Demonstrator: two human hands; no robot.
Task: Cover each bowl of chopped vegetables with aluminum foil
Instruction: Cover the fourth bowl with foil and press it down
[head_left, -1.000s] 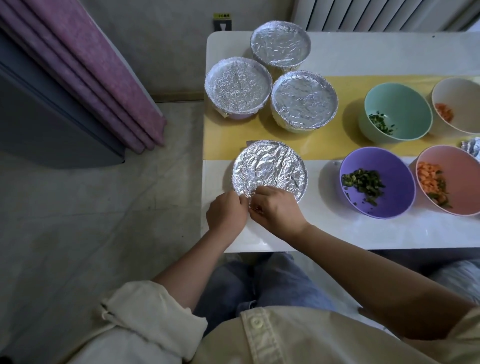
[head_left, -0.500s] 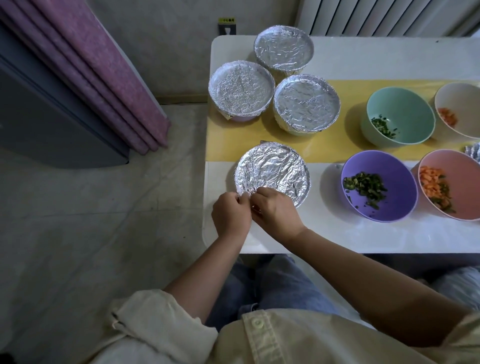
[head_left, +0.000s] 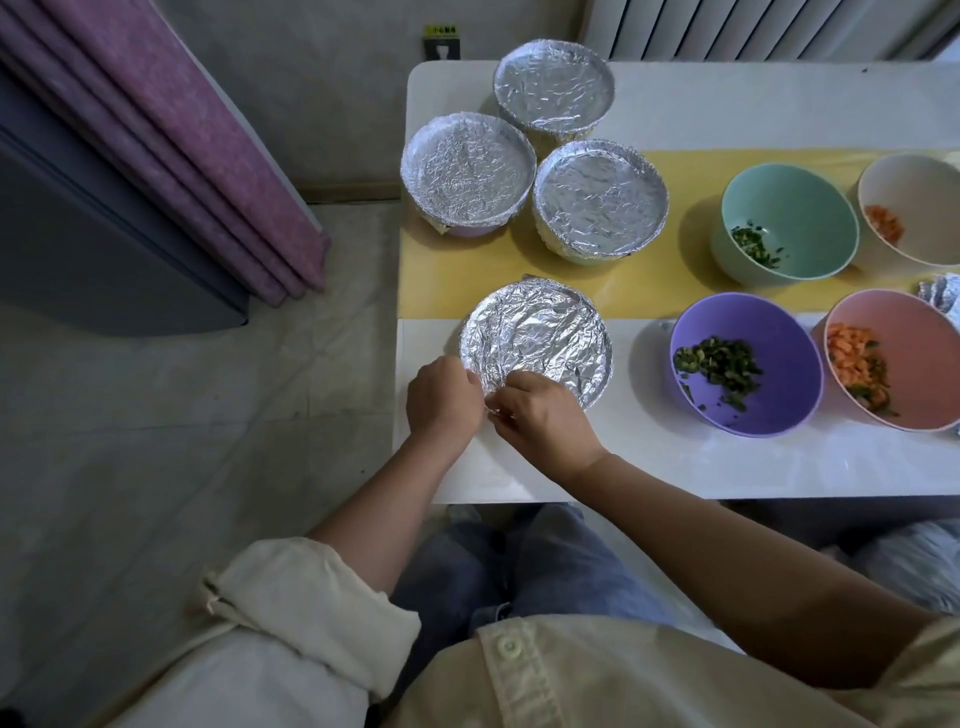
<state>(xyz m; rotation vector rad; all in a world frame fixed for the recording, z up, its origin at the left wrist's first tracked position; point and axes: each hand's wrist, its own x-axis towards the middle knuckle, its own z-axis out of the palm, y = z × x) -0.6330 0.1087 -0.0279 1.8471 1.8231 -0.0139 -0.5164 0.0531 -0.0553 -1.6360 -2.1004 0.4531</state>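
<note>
My left hand (head_left: 444, 397) and right hand (head_left: 545, 415) both pinched the near rim of the foil-covered bowl (head_left: 535, 332), which sat just beyond them.

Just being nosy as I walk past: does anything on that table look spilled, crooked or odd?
Nothing is spilled or broken. Only the nearest foil cover looks more crumpled than the other three; the left hand and right hand are pinching its near edge.
</note>
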